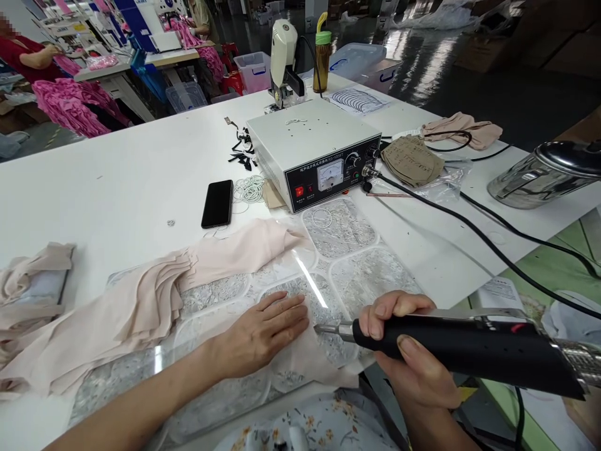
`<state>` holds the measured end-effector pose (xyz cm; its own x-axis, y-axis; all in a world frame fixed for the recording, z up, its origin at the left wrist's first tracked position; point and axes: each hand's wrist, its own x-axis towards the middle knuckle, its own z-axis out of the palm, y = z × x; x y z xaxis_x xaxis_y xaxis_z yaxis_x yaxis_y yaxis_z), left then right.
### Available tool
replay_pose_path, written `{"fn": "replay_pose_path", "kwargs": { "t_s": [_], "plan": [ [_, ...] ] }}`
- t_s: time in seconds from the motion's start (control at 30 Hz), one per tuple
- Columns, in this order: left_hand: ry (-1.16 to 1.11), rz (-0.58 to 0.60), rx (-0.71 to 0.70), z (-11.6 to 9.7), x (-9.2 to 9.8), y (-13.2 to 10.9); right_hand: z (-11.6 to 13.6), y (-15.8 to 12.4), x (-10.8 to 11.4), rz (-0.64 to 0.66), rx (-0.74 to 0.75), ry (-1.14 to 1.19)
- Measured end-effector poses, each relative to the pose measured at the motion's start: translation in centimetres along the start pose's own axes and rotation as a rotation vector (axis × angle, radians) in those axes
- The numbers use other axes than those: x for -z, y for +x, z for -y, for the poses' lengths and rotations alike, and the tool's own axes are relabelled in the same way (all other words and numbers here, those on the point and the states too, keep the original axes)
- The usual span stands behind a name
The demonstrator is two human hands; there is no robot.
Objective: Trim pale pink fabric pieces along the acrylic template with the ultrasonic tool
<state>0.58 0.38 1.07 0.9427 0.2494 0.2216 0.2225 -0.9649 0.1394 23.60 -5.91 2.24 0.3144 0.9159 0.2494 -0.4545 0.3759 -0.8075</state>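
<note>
My left hand [263, 332] lies flat, fingers stretched out, on a pale pink fabric piece [314, 360] over a clear patterned mat [361, 282]. In my right hand [413, 357] is a black handheld ultrasonic welder [460, 344], with the fingers wrapped round its body. Its metal tip points left and meets or hovers just over the fabric edge beside my left fingertips; contact cannot be made out. A layered stack of pale pink fabric pieces [154, 294] spreads across the mat to the left and beyond my left hand.
Behind the mat stands a control box [314, 150] with a dial and a red switch. Its black cable [469, 219] runs right. Around it are a phone [217, 203], a metal pot [539, 175], brown fabric pieces [410, 160] and a bottle [322, 59]. A co-worker [32, 53] is at far left.
</note>
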Motion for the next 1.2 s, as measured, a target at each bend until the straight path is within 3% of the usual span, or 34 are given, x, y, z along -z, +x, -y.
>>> {"fn": "replay_pose_path", "kwargs": {
  "t_s": [0.43, 1.2],
  "plan": [
    [0.018, 0.028, -0.039, 0.31, -0.31, -0.19, -0.36, -0.11, 0.18, 0.026, -0.041, 0.024],
    [0.024, 0.056, -0.021, -0.03, -0.31, -0.29, -0.55, 0.49, -0.32, 0.046, 0.046, -0.022]
  ]
}}
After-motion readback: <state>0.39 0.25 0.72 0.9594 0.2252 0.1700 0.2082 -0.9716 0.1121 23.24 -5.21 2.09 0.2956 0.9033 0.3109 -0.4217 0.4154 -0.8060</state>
